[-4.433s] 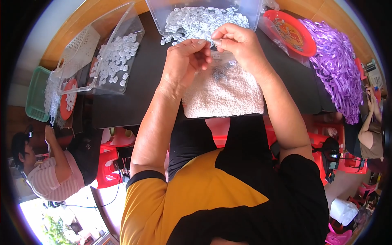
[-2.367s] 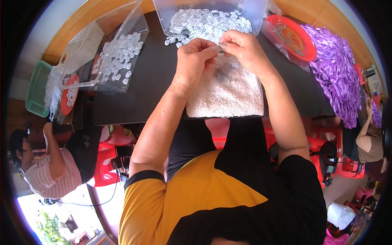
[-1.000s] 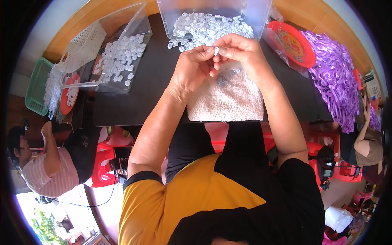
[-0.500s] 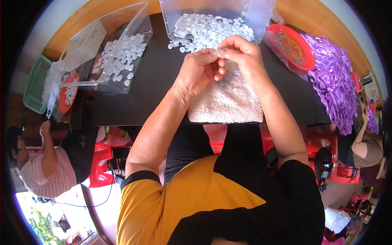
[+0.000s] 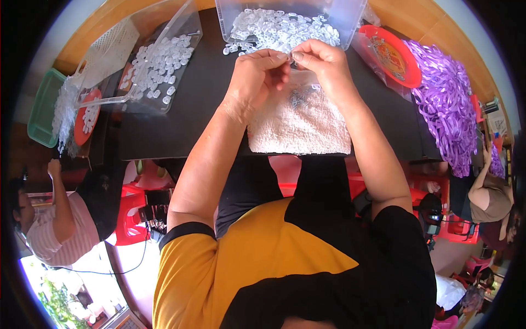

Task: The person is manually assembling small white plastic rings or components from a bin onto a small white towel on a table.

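Observation:
My left hand (image 5: 255, 77) and my right hand (image 5: 326, 68) meet above the far end of a pale towel (image 5: 298, 131). Thumb and forefinger of each are pinched together, tip to tip, around something too small to make out. A little cluster of thin grey metal pieces (image 5: 297, 98) lies on the towel just below the fingers. Right behind my hands, a clear plastic bin (image 5: 350, 24) lies open toward me. Many small white translucent plastic pieces (image 5: 279, 30) fill its mouth, and a few rest on the dark table (image 5: 203, 98).
On the left stands a clear tray (image 5: 164, 107) of similar white pieces, near a green basket (image 5: 41, 118) and an orange-red dish (image 5: 90, 118). At right are a red plate (image 5: 413, 71) with metal bits and a heap of purple ribbons (image 5: 444, 104). People (image 5: 63, 230) sit at both sides.
The whole view has shifted slightly, so the table sits higher in the picture. My hands stay together at the fingertips; the left fingers have changed their bend a little.

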### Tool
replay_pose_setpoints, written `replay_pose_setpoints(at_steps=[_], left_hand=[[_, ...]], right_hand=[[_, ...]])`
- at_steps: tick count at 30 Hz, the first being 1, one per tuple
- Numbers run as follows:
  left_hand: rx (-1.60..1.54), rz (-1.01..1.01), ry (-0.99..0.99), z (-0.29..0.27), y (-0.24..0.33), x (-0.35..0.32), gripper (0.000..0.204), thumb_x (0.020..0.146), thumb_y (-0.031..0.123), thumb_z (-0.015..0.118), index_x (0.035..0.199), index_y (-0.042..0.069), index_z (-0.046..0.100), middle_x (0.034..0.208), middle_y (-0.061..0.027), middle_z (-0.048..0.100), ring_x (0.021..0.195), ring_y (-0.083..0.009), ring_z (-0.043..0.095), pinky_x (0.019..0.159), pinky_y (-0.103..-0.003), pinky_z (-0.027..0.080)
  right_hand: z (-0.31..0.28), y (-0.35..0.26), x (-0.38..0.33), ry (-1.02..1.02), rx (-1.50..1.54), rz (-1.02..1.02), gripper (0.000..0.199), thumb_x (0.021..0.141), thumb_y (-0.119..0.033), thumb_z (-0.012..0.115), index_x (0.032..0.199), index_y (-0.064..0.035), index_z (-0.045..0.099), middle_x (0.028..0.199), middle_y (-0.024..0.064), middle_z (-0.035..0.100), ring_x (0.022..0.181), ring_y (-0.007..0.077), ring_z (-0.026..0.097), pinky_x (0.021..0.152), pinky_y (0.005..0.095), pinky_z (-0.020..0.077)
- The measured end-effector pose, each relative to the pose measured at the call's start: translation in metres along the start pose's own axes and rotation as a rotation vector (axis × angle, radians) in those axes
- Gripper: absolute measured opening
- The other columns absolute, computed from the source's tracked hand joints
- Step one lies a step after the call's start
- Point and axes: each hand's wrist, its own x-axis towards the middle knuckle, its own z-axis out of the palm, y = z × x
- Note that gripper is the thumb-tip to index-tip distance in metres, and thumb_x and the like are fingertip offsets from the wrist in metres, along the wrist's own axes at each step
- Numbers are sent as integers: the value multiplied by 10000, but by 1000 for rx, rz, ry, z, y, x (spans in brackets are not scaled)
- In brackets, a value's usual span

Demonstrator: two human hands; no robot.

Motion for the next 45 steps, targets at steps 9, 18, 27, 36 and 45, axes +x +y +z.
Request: replay_pose_setpoints(at_steps=[9, 18, 27, 36, 45], left_hand=[[-50, 60, 132, -7, 0, 4, 130, 875, 82, 589, 883, -40, 633, 783, -98, 616, 652, -171, 570, 563, -283, 442], [-29, 76, 125, -8, -3, 6, 124, 858, 80, 612, 856, -40, 645, 761, -93, 615, 634, -167, 568, 531, -287, 445], [-45, 70, 127, -7, -3, 5, 122, 858, 82, 611, 847, -34, 646, 749, -88, 613, 624, -162, 566, 517, -283, 445], [6, 80, 150, -2, -4, 8, 121, 859, 79, 606, 868, -37, 638, 755, -92, 618, 630, -166, 575, 546, -275, 447], [-217, 240, 228, 9, 4, -4, 107, 860, 53, 582, 888, -49, 604, 813, -130, 622, 722, -207, 604, 660, -304, 482]], right_hand=[[-1, -2, -5, -67, -980, -187, 92, 763, -117, 690, 824, -63, 648, 805, 50, 630, 728, 203, 628, 682, 325, 476], [6, -3, -10, -224, -1156, -192, 84, 760, -146, 672, 791, -73, 644, 845, 83, 611, 856, 322, 615, 746, 440, 478], [5, -4, -9, -303, -1220, -255, 59, 774, -110, 654, 794, -58, 634, 854, 86, 606, 900, 305, 605, 763, 440, 470], [-17, -12, -1, -116, -747, -170, 82, 760, -73, 656, 810, -26, 611, 744, 90, 646, 671, 254, 640, 604, 361, 485], [19, -28, -10, -204, -421, -122, 81, 781, 23, 657, 808, 8, 582, 688, 5, 568, 657, 62, 503, 606, 236, 431]])
